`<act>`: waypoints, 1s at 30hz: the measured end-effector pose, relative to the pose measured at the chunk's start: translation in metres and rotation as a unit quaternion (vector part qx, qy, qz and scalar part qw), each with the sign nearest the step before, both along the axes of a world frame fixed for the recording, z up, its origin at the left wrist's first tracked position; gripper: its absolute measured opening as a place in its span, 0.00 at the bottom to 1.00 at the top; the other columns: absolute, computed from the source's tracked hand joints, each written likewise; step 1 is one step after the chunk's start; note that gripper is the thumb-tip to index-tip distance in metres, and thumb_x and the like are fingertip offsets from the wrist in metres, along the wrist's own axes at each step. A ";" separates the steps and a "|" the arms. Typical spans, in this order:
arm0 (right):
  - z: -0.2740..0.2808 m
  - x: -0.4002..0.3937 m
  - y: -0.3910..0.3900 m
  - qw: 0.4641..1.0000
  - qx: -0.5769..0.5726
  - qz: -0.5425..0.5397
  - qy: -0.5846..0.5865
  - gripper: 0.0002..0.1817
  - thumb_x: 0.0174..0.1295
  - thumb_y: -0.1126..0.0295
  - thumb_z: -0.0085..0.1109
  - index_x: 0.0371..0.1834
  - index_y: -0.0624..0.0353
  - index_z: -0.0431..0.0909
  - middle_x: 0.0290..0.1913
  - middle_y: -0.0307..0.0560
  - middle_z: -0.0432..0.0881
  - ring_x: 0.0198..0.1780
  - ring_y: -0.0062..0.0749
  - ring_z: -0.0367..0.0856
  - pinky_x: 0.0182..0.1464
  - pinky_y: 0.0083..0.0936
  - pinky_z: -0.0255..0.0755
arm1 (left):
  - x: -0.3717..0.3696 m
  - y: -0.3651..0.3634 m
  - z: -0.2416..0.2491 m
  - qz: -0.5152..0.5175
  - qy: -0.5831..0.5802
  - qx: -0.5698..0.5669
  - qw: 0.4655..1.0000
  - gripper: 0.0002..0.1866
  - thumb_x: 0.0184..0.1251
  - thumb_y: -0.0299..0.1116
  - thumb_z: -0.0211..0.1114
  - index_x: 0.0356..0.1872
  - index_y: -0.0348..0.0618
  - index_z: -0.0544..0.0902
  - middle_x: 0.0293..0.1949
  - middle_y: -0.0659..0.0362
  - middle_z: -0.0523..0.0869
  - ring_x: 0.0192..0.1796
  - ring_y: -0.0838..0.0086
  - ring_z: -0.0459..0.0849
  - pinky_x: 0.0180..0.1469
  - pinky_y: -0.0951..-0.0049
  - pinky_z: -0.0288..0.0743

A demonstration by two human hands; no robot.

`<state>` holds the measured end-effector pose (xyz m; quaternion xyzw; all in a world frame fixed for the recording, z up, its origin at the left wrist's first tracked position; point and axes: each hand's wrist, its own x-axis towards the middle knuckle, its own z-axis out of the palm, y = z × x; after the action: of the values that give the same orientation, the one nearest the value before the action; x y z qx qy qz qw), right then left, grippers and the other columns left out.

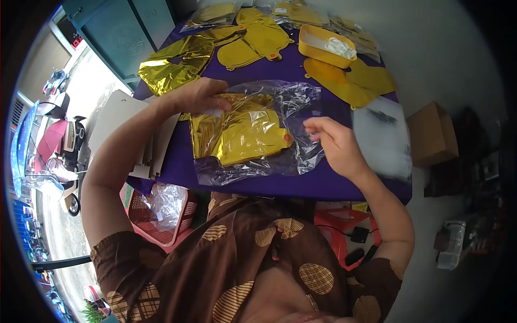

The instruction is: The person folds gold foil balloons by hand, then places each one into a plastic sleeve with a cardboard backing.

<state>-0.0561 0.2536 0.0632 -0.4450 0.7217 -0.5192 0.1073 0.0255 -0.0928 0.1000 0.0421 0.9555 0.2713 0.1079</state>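
Observation:
A clear plastic bag (pixel 301 102) lies on the purple table, with folded gold foil (pixel 242 137) inside it and a red dot at the foil's right end. Over the bag's upper left part rests my left hand (pixel 203 97), thumb and fingers apart on the plastic. My right hand (pixel 333 141) is at the bag's right edge, fingers curled together; whether plastic is between the fingertips is too small to make out.
Flat gold foil shapes (pixel 253 40) lie across the back of the purple cloth (pixel 344 185). A yellow tray (pixel 318 53) holds white items. Cardboard sheets (pixel 116 124) are at left, clear plastic sheets (pixel 379 134) at right. A pink basket (pixel 183 215) stands below.

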 end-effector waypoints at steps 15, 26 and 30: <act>-0.002 -0.044 -0.041 0.942 0.320 -0.091 -0.039 0.16 0.62 0.73 0.53 0.48 0.74 0.80 0.36 0.51 0.85 0.28 0.23 0.79 0.31 0.21 0.72 | 0.020 0.002 -0.014 -0.061 0.192 -0.059 0.978 0.20 0.64 0.47 0.68 0.40 0.39 0.78 0.26 0.47 0.83 0.34 0.49 0.85 0.36 0.56 0.76; -0.002 -0.048 -0.031 0.940 0.017 -0.008 -0.341 0.11 0.66 0.69 0.56 0.37 0.69 0.79 0.38 0.51 0.84 0.40 0.33 0.85 0.46 0.23 0.78 | 0.018 0.002 -0.012 -0.066 0.184 -0.065 0.979 0.20 0.64 0.47 0.68 0.42 0.39 0.78 0.27 0.47 0.84 0.34 0.50 0.85 0.36 0.56 0.77; 0.020 -0.048 -0.008 0.804 -0.181 0.172 -0.539 0.09 0.66 0.73 0.52 0.39 0.71 0.74 0.39 0.62 0.83 0.37 0.47 0.88 0.31 0.29 0.85 | 0.018 -0.001 -0.018 -0.058 0.188 -0.047 0.979 0.20 0.64 0.47 0.69 0.42 0.39 0.78 0.26 0.47 0.83 0.34 0.50 0.85 0.36 0.57 0.76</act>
<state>-0.1040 0.2453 0.0830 -0.2216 0.3519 -0.7699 0.4841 0.0437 -0.0940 0.0822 0.1425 0.9663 0.2068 -0.0566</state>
